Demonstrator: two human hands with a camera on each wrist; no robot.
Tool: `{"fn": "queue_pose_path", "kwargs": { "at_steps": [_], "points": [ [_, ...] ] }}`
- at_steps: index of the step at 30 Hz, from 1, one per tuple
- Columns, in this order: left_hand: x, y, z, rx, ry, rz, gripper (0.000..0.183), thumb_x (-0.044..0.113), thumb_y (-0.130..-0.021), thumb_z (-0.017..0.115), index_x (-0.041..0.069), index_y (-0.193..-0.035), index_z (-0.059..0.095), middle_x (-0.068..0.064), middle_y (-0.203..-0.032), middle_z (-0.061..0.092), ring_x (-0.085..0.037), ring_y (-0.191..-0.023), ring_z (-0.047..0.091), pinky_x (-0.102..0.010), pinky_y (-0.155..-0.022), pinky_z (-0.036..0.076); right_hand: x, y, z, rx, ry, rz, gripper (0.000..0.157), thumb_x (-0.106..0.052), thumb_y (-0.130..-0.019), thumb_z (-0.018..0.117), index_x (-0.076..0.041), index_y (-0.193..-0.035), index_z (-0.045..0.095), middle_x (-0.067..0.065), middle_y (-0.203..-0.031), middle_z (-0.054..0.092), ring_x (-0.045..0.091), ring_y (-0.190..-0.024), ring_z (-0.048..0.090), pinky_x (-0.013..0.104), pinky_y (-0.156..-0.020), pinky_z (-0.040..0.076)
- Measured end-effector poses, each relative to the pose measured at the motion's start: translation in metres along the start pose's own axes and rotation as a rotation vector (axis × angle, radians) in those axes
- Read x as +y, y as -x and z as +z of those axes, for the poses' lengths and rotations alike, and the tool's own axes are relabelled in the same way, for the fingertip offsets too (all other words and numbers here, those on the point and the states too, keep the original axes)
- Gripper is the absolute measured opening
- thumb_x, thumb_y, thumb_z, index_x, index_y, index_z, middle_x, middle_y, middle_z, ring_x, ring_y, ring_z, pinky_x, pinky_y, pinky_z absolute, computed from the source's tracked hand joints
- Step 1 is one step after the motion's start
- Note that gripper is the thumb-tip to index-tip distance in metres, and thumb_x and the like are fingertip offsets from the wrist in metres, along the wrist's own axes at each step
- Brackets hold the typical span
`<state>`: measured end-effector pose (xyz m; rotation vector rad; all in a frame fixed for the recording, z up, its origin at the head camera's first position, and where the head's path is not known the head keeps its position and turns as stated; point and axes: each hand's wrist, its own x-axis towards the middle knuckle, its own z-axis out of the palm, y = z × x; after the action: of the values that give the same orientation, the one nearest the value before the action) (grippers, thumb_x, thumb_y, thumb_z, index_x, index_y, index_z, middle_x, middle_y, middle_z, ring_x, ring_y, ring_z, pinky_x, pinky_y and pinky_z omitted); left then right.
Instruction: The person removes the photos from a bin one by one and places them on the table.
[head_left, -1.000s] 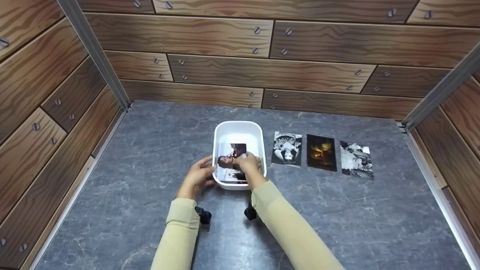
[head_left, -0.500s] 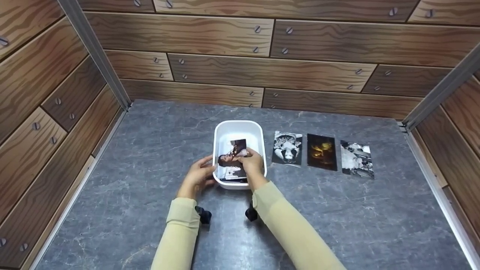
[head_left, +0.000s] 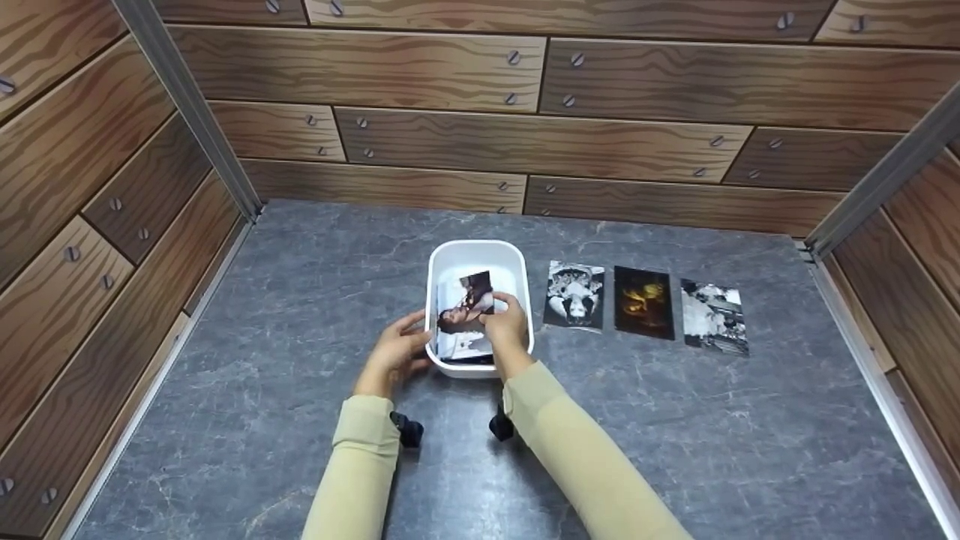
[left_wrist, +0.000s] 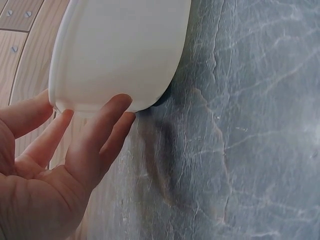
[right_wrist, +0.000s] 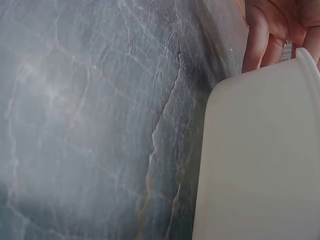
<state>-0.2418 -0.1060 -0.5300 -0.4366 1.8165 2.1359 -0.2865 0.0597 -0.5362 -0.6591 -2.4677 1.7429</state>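
Observation:
A white rectangular tub stands on the grey marbled table, upright. Inside it, my right hand pinches the right edge of a colour photo print, which shows a person and lies askew over other prints at the tub's bottom. My left hand is at the tub's left side. In the left wrist view that hand's spread fingers touch the outside of the tub wall. The right wrist view catches the tub's near wall with the left hand beyond; the right hand is hidden there.
Three prints lie in a row right of the tub: a black-and-white portrait, a dark golden picture and a black-and-white scene. Wood-plank panels with metal corner posts enclose the table at the back and sides.
My right hand has shifted the colour print slightly up and away within the tub, baring a dark edge of the prints beneath. My left hand has stayed at the tub's side.

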Motion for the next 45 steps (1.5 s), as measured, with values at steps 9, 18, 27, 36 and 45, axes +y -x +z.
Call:
{"fn": "queue_pose_path", "kwargs": {
  "at_steps": [9, 18, 27, 36, 45],
  "points": [
    [0.001, 0.0, 0.001, 0.012, -0.02, -0.008, 0.054, 0.0, -0.093, 0.054, 0.007, -0.146, 0.042, -0.025, -0.138, 0.049, -0.033, -0.113, 0.059, -0.033, -0.068, 0.054, 0.0, 0.002, -0.002, 0.002, 0.051, -0.03, 0.046, 0.002, -0.077, 0.065, -0.012, -0.121, 0.063, 0.016, -0.109, 0.065, 0.028, -0.092, 0.06, 0.031, -0.069, 0.045],
    [-0.003, 0.0, 0.001, 0.018, -0.032, -0.018, 0.053, 0.0, -0.093, 0.054, 0.006, -0.145, 0.042, -0.025, -0.138, 0.049, -0.034, -0.111, 0.06, -0.033, -0.07, 0.055, 0.002, 0.004, -0.001, 0.026, 0.092, -0.096, 0.04, 0.001, -0.077, 0.066, -0.008, -0.116, 0.066, 0.013, -0.11, 0.067, 0.03, -0.102, 0.061, 0.039, -0.085, 0.047],
    [-0.006, 0.001, 0.0, 0.014, -0.009, -0.02, 0.053, -0.001, -0.094, 0.053, 0.005, -0.145, 0.041, -0.026, -0.136, 0.049, -0.027, -0.1, 0.062, -0.031, -0.066, 0.053, 0.002, 0.004, -0.002, -0.012, 0.022, -0.043, 0.038, -0.002, -0.081, 0.064, -0.011, -0.119, 0.065, 0.011, -0.103, 0.067, 0.026, -0.091, 0.061, 0.03, -0.072, 0.044],
    [-0.005, 0.001, -0.005, 0.027, -0.017, -0.02, 0.054, -0.002, -0.093, 0.054, 0.005, -0.145, 0.042, -0.026, -0.133, 0.051, -0.024, -0.094, 0.062, -0.03, -0.065, 0.054, -0.007, -0.025, -0.009, 0.013, -0.191, -0.085, 0.04, 0.005, -0.077, 0.069, -0.008, -0.115, 0.067, 0.013, -0.095, 0.065, 0.024, -0.084, 0.059, 0.029, -0.073, 0.051],
    [-0.005, 0.0, -0.006, 0.022, 0.004, -0.017, 0.053, -0.002, -0.093, 0.053, 0.005, -0.145, 0.042, -0.027, -0.134, 0.049, -0.024, -0.095, 0.062, -0.032, -0.069, 0.055, 0.014, -0.119, -0.068, 0.09, -0.433, -0.021, 0.047, 0.006, -0.076, 0.073, -0.01, -0.12, 0.066, 0.013, -0.109, 0.066, 0.024, -0.1, 0.061, 0.032, -0.088, 0.053]
  ]
}}
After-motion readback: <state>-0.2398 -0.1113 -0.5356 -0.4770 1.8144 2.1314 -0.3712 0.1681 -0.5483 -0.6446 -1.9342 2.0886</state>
